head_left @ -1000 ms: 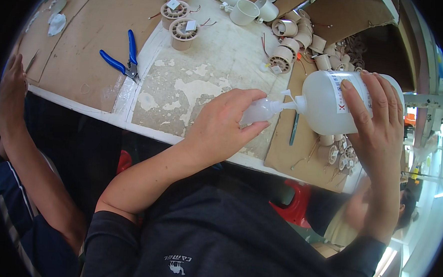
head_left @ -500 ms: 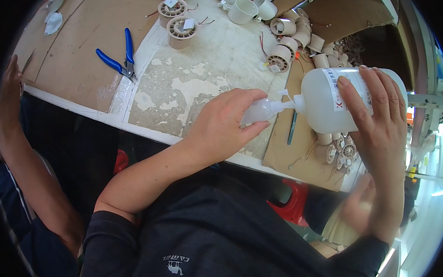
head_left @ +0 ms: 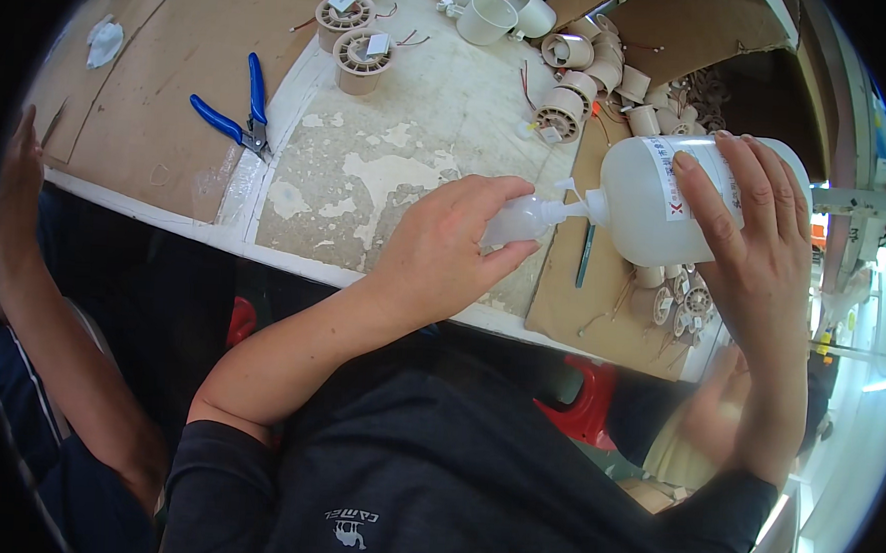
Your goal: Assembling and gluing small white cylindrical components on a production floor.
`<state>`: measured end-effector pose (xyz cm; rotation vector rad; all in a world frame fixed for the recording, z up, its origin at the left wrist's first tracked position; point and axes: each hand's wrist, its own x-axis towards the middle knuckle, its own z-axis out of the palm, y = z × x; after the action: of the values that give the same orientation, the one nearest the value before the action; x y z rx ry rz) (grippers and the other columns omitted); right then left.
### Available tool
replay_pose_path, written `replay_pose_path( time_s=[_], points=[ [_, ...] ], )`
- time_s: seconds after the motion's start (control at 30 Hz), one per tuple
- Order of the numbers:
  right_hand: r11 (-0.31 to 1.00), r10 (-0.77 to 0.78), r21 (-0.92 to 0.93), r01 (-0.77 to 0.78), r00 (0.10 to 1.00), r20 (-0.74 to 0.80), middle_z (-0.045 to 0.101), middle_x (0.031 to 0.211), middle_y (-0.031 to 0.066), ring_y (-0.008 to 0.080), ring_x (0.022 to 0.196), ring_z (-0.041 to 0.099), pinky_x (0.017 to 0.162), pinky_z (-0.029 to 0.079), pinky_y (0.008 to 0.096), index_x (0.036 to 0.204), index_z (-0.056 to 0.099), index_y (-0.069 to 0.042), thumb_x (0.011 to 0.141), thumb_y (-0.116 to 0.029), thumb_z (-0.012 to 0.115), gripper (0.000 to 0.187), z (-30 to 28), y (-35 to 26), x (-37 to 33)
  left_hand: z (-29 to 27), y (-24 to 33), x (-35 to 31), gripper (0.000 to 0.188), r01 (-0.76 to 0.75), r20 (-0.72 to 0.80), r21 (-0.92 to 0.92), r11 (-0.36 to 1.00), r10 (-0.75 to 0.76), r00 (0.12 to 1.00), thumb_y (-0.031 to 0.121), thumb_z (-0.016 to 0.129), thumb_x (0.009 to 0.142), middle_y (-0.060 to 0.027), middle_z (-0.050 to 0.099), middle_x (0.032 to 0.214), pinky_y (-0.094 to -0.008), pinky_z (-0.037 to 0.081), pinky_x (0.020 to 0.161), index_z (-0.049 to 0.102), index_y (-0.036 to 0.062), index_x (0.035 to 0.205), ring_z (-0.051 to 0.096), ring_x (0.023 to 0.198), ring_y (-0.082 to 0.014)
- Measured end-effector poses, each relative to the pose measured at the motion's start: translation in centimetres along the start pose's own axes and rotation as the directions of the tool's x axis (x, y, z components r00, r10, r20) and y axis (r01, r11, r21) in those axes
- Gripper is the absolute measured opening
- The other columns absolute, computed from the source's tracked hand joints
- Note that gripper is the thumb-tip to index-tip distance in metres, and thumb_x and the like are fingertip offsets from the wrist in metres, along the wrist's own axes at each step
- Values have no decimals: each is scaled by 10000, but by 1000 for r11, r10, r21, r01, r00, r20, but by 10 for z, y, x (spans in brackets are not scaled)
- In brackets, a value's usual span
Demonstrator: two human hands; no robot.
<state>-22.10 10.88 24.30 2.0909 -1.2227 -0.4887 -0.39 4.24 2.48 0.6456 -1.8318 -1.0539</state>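
My right hand (head_left: 757, 208) grips a large translucent white bottle (head_left: 656, 233) with a paper label, tipped on its side so its nozzle points left. In my left hand (head_left: 455, 237) is a small clear squeeze bottle (head_left: 514, 223), fingers wrapped round it. The big bottle's nozzle (head_left: 571, 211) meets the mouth of the small one. A small flip cap stands up beside the nozzle. Whether liquid is flowing I cannot make out. Below the bottles, a thin dark green tool (head_left: 584, 256) lies on cardboard.
Blue-handled cutters (head_left: 256, 117) lie at the left. Beige fan-like motor housings (head_left: 362, 62) with wires stand at the back, more piled at right (head_left: 562, 113). White cups (head_left: 486, 20) sit behind. Another person's arm (head_left: 50, 326) reaches in at far left; a blurred hand (head_left: 716, 411) shows at lower right.
Both hands and bottles keep nearly the same pose. The large bottle has shifted only slightly left.
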Motion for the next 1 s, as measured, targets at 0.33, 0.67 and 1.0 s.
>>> replay_pose_path(
  time_s=[0.33,0.67,1.0],
  points=[
    [1000,8,8,-8,999,35,603,1388,100,332,1299,582,1110,460,493,1461,594,-335,749,-116,761,764,-2,-2,0,2,-3,0,444,7,6,1,1000,-7,1000,158,836,815,-151,715,1063,-440,567,856,666,50,1211,696,978,-355],
    [1000,6,12,-6,999,41,596,1401,104,335,1307,576,1119,454,492,1468,585,-332,753,-106,758,769,-1,0,1,3,-6,-1,464,-7,-17,26,1000,7,1000,166,849,815,-142,719,1067,-423,569,827,678,66,1235,710,956,-340],
    [1000,5,11,-5,999,42,598,1396,104,336,1303,578,1111,462,495,1464,589,-326,735,-94,771,787,-1,2,1,5,-7,0,466,-12,-16,23,1000,12,1000,168,853,821,-141,718,1064,-408,568,806,682,67,1243,712,934,-337]
  ],
)
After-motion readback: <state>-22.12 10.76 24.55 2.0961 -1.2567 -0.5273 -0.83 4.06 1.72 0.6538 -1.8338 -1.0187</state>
